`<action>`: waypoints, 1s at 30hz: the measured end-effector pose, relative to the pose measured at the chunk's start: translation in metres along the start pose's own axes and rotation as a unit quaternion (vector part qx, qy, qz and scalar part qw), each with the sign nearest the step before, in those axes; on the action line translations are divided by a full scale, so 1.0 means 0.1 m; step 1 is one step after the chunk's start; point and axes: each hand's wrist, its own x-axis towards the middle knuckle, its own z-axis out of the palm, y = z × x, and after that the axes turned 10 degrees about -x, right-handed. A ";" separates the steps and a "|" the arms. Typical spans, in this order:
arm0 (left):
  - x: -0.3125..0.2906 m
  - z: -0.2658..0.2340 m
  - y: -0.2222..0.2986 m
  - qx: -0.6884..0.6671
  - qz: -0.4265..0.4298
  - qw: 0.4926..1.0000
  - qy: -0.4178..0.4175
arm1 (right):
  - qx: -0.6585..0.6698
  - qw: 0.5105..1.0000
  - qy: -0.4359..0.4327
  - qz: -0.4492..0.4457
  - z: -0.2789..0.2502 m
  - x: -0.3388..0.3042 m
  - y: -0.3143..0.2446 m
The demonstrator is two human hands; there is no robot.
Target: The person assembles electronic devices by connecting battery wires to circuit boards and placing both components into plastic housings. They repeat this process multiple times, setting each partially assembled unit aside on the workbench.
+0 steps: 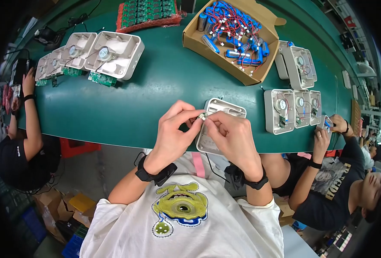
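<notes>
My left hand [176, 126] pinches a small white connector [203, 116] between thumb and fingertips. Right up against it, my right hand [232, 130] is closed in a pinch; its fingertips meet at the connector, and what lies between them is too small to make out. Both hands are over an open white plastic housing [237, 108] lying near the table's front edge. My fingers and the right hand cover much of the housing's inside.
A cardboard box [252, 76] of blue battery cells stands behind my hands. White housings with speakers [127, 48] sit at left, others [280, 122] at right. Green circuit boards [147, 13] lie on red wrap at the back of the green table [164, 60]. Co-workers sit on both sides.
</notes>
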 end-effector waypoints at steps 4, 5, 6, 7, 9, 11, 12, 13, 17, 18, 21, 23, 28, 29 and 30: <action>0.00 0.01 0.01 0.027 0.034 0.999 0.007 | -0.025 0.999 0.030 -0.023 0.03 -0.02 0.00; 0.00 0.02 0.02 0.045 0.050 0.998 0.008 | -0.038 0.998 0.042 -0.037 0.04 -0.02 0.00; 0.00 0.03 0.02 0.064 0.067 0.996 0.009 | -0.038 0.998 0.039 -0.036 0.04 -0.03 -0.01; 0.00 0.04 0.02 0.083 0.083 0.993 0.010 | -0.045 0.997 0.040 -0.041 0.04 -0.04 -0.02; 0.01 0.05 0.04 0.091 0.098 0.991 0.013 | -0.058 0.996 0.041 -0.051 0.03 -0.05 -0.04; 0.01 0.06 0.04 0.107 0.133 0.985 0.016 | -0.050 0.997 0.045 -0.042 0.07 -0.07 -0.03; 0.01 0.07 0.04 0.108 0.130 0.985 0.017 | -0.042 0.997 0.051 -0.033 0.09 -0.08 -0.02; 0.01 0.07 0.04 0.099 0.127 0.987 0.014 | -0.035 0.997 0.058 -0.024 0.10 -0.09 -0.01; 0.00 0.10 0.04 0.079 0.118 0.990 0.010 | -0.071 0.992 0.101 -0.042 0.14 -0.08 0.00; 0.00 0.11 0.04 0.074 0.119 0.990 0.010 | -0.070 0.992 0.099 -0.042 0.15 -0.09 0.01; 0.02 0.10 0.03 0.061 0.102 0.993 0.012 | -0.083 0.989 0.107 -0.054 0.16 -0.11 0.03; 0.04 0.08 0.03 0.046 0.071 0.996 0.018 | -0.066 0.996 0.061 -0.015 0.05 -0.09 -0.02; 0.08 0.02 0.08 0.045 0.039 0.998 0.008 | -0.065 0.995 -0.042 0.067 -0.33 -0.10 -0.13; 0.08 0.00 0.09 0.052 0.034 0.998 0.000 | -0.081 0.993 -0.049 0.067 -0.39 -0.12 -0.12; 0.09 -0.01 0.10 0.058 0.029 0.998 -0.008 | -0.082 0.993 -0.048 0.069 -0.42 -0.12 -0.08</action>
